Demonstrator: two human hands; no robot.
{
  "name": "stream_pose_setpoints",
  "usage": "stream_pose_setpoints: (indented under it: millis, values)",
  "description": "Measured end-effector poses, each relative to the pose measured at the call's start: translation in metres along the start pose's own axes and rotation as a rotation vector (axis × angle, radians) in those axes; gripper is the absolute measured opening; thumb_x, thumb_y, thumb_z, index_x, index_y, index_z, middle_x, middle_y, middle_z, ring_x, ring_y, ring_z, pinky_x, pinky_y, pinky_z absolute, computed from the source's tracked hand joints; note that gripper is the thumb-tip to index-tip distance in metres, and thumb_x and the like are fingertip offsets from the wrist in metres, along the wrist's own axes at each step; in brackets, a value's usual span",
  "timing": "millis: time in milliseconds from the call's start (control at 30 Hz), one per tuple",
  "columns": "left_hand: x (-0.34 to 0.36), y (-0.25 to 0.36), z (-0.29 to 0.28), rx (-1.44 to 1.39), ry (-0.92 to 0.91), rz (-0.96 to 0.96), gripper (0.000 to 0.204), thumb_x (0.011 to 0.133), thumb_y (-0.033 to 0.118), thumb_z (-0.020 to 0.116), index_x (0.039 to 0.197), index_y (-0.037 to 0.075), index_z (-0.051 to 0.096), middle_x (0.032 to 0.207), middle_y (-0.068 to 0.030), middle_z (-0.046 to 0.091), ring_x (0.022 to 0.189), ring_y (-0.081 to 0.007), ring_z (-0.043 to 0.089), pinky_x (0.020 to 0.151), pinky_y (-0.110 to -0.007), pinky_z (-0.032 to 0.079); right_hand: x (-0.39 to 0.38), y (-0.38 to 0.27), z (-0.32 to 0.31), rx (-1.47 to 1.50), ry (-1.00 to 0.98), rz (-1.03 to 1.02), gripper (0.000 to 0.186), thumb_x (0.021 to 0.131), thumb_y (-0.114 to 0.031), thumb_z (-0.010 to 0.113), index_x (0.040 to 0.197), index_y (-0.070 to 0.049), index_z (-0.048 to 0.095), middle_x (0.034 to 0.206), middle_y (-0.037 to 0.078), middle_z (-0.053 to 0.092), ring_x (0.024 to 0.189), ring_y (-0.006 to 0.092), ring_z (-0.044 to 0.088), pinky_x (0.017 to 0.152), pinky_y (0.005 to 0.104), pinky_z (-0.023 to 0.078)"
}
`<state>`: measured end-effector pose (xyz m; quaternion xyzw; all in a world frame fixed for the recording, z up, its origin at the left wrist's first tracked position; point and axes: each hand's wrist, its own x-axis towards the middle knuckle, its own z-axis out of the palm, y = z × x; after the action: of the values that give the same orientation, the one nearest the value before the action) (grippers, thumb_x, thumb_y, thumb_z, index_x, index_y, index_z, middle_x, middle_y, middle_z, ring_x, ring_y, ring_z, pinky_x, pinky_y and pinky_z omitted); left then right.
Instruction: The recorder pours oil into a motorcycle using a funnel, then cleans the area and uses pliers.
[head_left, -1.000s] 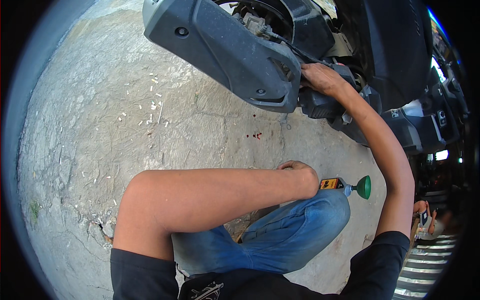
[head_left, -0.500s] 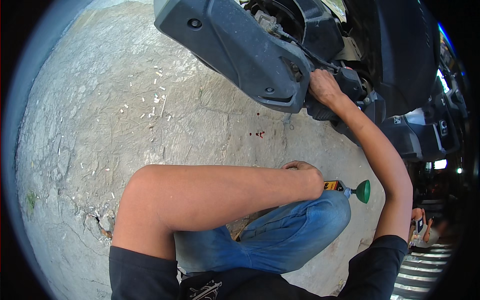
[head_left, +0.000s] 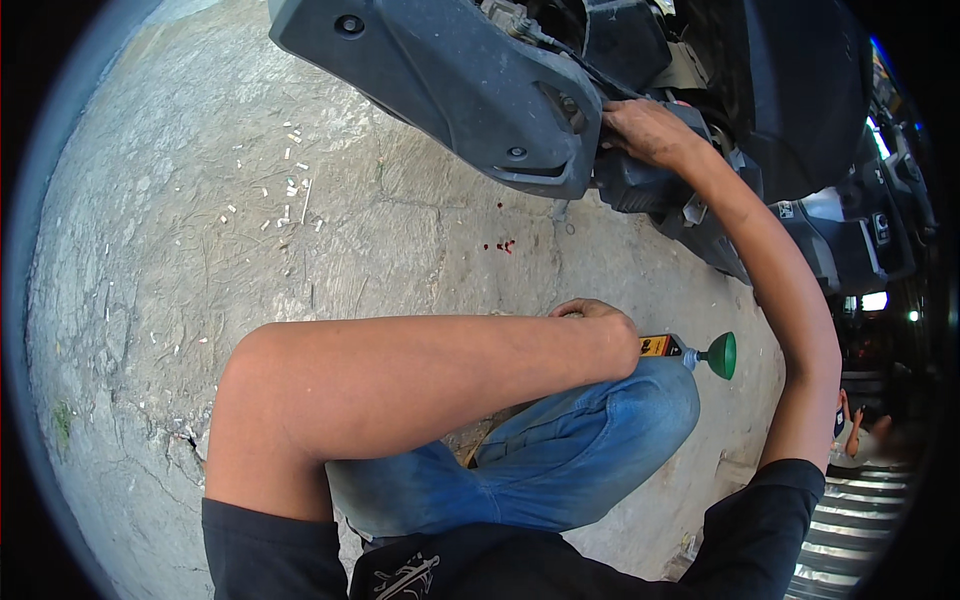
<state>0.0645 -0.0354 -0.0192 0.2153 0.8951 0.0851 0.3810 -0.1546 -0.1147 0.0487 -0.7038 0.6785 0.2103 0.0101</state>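
My right hand (head_left: 650, 132) reaches to the side of a dark grey scooter (head_left: 440, 90), just behind the rear end of its body panel. Its fingers are bent together against a dark part there; whatever they grip is hidden. Across my thigh lies my left forearm, and the left hand (head_left: 597, 312) bends down at its end with curled fingers. What those fingers hold, if anything, is out of sight. Right beside that wrist shows a grey bottle (head_left: 660, 346) with a yellow-orange label, partly covered by the wrist. A green funnel (head_left: 720, 356) sits at the bottle's neck.
Dark red drops (head_left: 500, 246) spot the rough concrete floor (head_left: 380, 260). Farther left, small white bits (head_left: 292, 185) are scattered about. A second scooter (head_left: 840, 240) stands at the right. Another person (head_left: 855, 430) is at the far right, near corrugated metal (head_left: 850, 525).
My right hand has shifted on the scooter, its fingers now reaching forward and bent where the hand was more of a fist. The whole view has moved slightly; the left hand stays by the bottle.
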Motion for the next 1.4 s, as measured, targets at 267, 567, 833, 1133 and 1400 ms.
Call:
stream_pose_setpoints:
  millis: [267, 567, 833, 1133, 1400]
  values:
    - [-0.008, 0.003, -0.003, 0.003, -0.038, -0.010, 0.041, 0.077, 0.020, 0.088, 0.116, 0.011, 0.079, 0.110, -0.0114, 0.078, 0.098, -0.0345, 0.074, 0.083, -0.055, 0.061, 0.007, 0.003, 0.000, -0.190, -0.028, -0.134, 0.027, 0.090, -0.010, 0.068, 0.115, -0.001, 0.070, 0.121, 0.014, 0.071, 0.115, 0.0359, 0.067, 0.097, 0.0466, 0.057]
    - [-0.011, 0.000, -0.001, 0.012, -0.029, 0.001, 0.039, 0.078, 0.019, 0.087, 0.115, 0.011, 0.079, 0.110, -0.0110, 0.078, 0.100, -0.0341, 0.074, 0.085, -0.054, 0.060, 0.010, -0.002, 0.026, -0.306, -0.021, 0.098, 0.019, 0.092, -0.015, 0.062, 0.098, -0.003, 0.075, 0.096, 0.019, 0.076, 0.098, 0.0371, 0.074, 0.086, 0.0470, 0.060]
    - [-0.017, 0.000, -0.003, 0.021, -0.012, 0.002, 0.036, 0.080, 0.018, 0.085, 0.115, 0.011, 0.079, 0.111, -0.0107, 0.078, 0.098, -0.0330, 0.074, 0.084, -0.053, 0.060, 0.025, -0.020, 0.029, -0.112, 0.080, 0.563, 0.023, 0.092, -0.021, 0.064, 0.089, -0.001, 0.077, 0.097, 0.022, 0.076, 0.098, 0.0401, 0.074, 0.087, 0.0491, 0.060]
    - [0.005, 0.000, 0.007, 0.038, -0.003, -0.006, 0.035, 0.081, 0.018, 0.083, 0.115, 0.011, 0.080, 0.109, -0.0117, 0.079, 0.096, -0.0332, 0.076, 0.079, -0.055, 0.063, 0.020, 0.005, 0.006, -0.438, -0.073, -0.111, 0.025, 0.094, -0.031, 0.071, 0.098, -0.007, 0.077, 0.096, 0.017, 0.076, 0.094, 0.0344, 0.076, 0.082, 0.0447, 0.061]
    - [0.007, -0.001, 0.007, 0.033, -0.038, -0.043, 0.032, 0.081, 0.017, 0.083, 0.113, 0.011, 0.081, 0.108, -0.0108, 0.079, 0.096, -0.0337, 0.077, 0.078, -0.056, 0.064, 0.022, -0.016, 0.027, -0.199, 0.064, 0.211, 0.020, 0.093, -0.016, 0.063, 0.092, -0.004, 0.079, 0.094, 0.018, 0.078, 0.089, 0.0372, 0.076, 0.083, 0.0498, 0.059]
